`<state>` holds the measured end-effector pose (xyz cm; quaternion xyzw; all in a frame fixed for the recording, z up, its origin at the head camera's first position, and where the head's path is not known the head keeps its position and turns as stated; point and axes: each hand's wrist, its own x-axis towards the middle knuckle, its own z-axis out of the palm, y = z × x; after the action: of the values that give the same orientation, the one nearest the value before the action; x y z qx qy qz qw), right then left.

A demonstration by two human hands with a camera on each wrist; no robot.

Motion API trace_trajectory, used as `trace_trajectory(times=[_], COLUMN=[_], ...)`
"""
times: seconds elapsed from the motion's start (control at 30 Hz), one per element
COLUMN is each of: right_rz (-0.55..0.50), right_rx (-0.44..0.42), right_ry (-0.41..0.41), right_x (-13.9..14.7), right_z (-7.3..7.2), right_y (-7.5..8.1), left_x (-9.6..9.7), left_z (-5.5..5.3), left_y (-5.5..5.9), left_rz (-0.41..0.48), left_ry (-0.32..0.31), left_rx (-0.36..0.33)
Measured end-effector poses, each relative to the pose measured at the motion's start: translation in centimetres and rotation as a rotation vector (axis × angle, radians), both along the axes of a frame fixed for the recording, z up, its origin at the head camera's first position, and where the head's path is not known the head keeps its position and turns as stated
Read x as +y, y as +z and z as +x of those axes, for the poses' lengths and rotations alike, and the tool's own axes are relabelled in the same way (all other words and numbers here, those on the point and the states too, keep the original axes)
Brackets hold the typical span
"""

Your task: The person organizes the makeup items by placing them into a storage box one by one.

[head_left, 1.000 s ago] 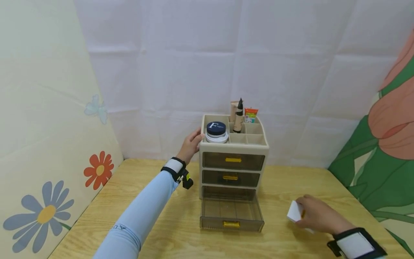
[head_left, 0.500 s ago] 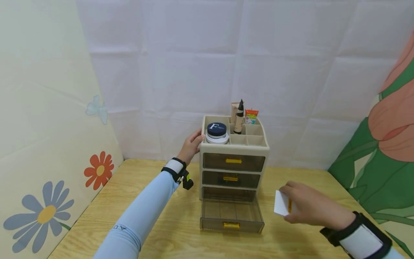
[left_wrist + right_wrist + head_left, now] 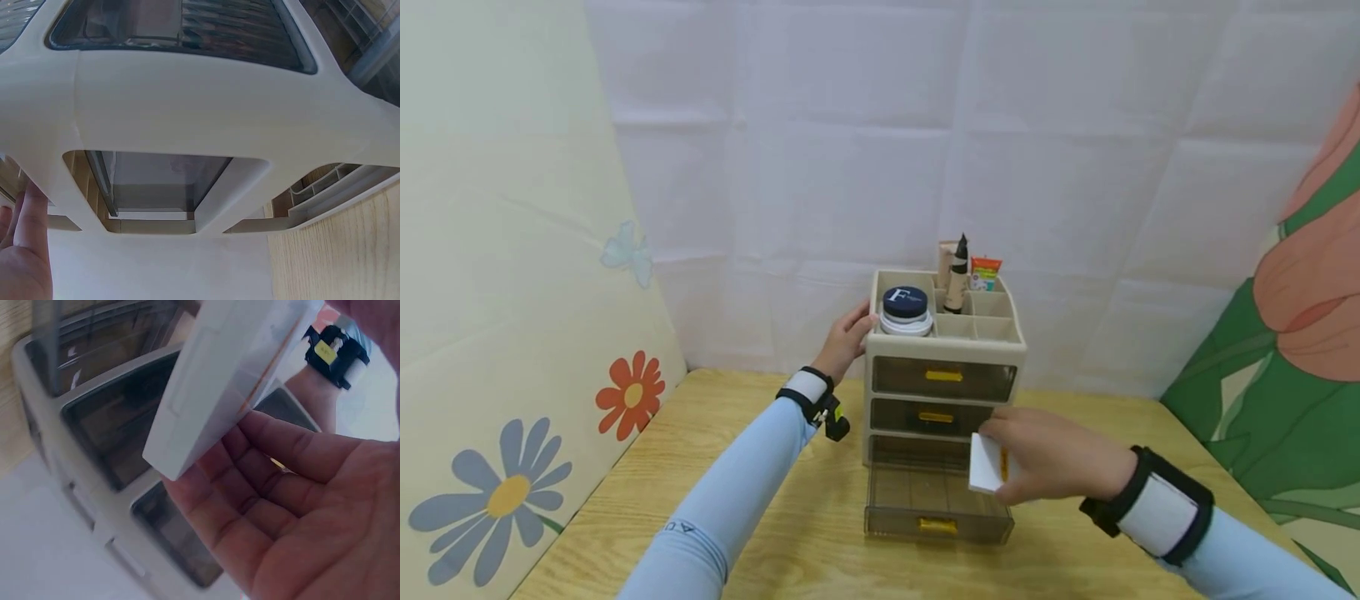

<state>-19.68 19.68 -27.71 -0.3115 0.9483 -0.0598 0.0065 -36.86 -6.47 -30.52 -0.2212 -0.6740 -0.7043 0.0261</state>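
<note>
A cream drawer organizer (image 3: 946,350) with smoky drawer fronts and yellow handles stands on the table. Its bottom drawer (image 3: 897,522) is pulled out, and the other two are closed. My left hand (image 3: 841,343) rests against the organizer's upper left side; in the left wrist view, its fingers (image 3: 32,231) lie along the side panel. My right hand (image 3: 1054,454) pinches a small flat white box (image 3: 985,463) with an orange stripe, between thumb and fingers. The box overlaps the right side of the pulled-out drawer in the head view. Up close, the box (image 3: 206,381) tilts across the fingertips.
On top of the organizer sit a dark-lidded jar (image 3: 905,302) on a white round case (image 3: 907,324), a beige bottle with a black tip (image 3: 957,279), a beige tube and an orange-topped tube (image 3: 985,273). Floral cloth flanks the wooden table (image 3: 760,517); white cloth hangs behind.
My right hand has carried the white box left and slightly up, from the table on the right to over the pulled-out drawer. My left hand stays at the organizer's side.
</note>
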Motion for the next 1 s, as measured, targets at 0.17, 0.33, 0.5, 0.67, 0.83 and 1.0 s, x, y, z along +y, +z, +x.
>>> trace_trajectory(times=[0.17, 0.33, 0.5, 0.67, 0.83, 1.0], right_rz=[0.025, 0.055, 0.067, 0.058, 0.070, 0.100], right_rx=[0.007, 0.011, -0.008, 0.045, 0.057, 0.030], right_ry=[0.044, 0.078, 0.100, 0.157, 0.175, 0.177], right_x=[-2.0, -3.8, -5.4, -6.7, -8.0, -8.9], right_z=[-1.5, -2.9, -4.1, -5.2, -5.9, -6.3], right_y=[-0.4, -1.4, -2.6, -3.6, -4.6, -5.6], left_x=[0.1, 0.2, 0.1, 0.1, 0.0, 0.0], left_z=[-0.1, -0.1, 0.0, -0.1, 0.0, 0.0], left_y=[0.0, 0.0, 0.1, 0.1, 0.0, -0.1], left_rz=[0.001, 0.007, 0.010, 0.001, -0.001, -0.019], left_ry=[0.006, 0.003, 0.011, 0.004, 0.008, 0.020], left_rx=[-0.002, -0.010, -0.011, 0.002, 0.010, 0.012])
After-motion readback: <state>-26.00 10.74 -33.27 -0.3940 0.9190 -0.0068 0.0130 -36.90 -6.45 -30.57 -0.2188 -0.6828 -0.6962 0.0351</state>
